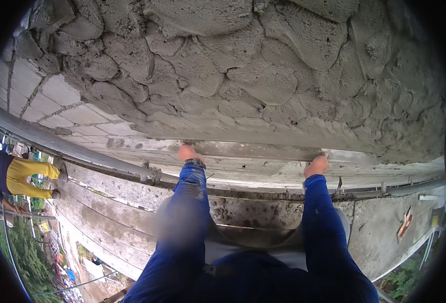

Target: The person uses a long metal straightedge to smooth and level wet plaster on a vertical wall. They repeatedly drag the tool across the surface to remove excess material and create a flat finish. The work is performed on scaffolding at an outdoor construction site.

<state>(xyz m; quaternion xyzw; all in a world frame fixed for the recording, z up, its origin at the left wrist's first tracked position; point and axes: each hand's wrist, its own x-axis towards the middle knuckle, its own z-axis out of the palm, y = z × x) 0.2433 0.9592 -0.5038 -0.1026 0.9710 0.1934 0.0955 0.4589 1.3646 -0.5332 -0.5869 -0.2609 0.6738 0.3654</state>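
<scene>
My left hand and my right hand are closed on a long straightedge, a bar that lies across in front of me against the wall. The left grips it left of its middle, the right toward its right part. Thick wet grey mortar covers the wall above the bar in rough overlapping dabs. The bar's upper edge touches the lower border of this mortar. Both my arms, in blue sleeves, reach forward. A blurred spot covers part of my left sleeve.
Bare block wall shows at the left. A metal scaffold pipe runs along the wall. I am above scaffold planks. A person in yellow trousers stands on them at far left. A small wooden-looking tool lies at right.
</scene>
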